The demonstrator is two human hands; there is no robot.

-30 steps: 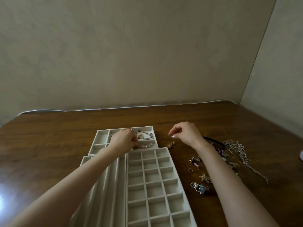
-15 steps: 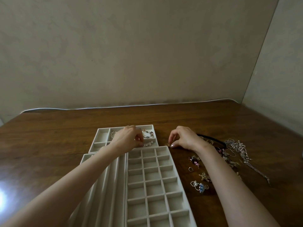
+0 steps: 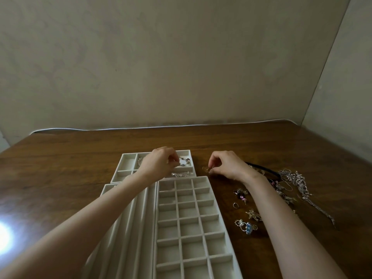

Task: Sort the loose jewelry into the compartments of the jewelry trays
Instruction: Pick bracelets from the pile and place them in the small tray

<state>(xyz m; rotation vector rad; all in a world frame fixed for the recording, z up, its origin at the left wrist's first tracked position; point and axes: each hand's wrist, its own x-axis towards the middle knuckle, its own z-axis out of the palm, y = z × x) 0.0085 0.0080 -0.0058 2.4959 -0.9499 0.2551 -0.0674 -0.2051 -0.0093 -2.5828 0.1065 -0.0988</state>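
A: What did the right hand (image 3: pixel 227 165) have?

B: Its fingertips were closed in a pinch on a small gold piece (image 3: pixel 206 169). The piece lay on the wooden table (image 3: pixel 80 158), just past the far right corner of the grid tray (image 3: pixel 181 178). It was too small to tell whether it was an earring or a charm.

A: And the left hand (image 3: pixel 159 162)?

B: It was curled, with thumb and fingers seemingly nipping the edge of a beaded bracelet (image 3: pixel 184 161). That sat in the small tray (image 3: pixel 126 164) butted against the grid tray's far end.

A: How would the gold piece handle?

B: I judged it almost weightless, hard and slick, so it could skid on the polished wood. A fingertip pinch across its edges seemed right. The bracelet looked limp, beads on a strand, so it would droop and need coiling into its compartment.

A: What about materials further out?

B: The trays were pale and velvety-looking, with straight dividers. A slotted tray (image 3: pixel 128 218) lay along the grid tray's left side. To the grid tray's right lay a blue-stone ring (image 3: pixel 248 226) and a star-shaped brooch (image 3: pixel 253 214). Further right were thin, tangled silver chains (image 3: pixel 291 178) and a black band (image 3: pixel 261 168).
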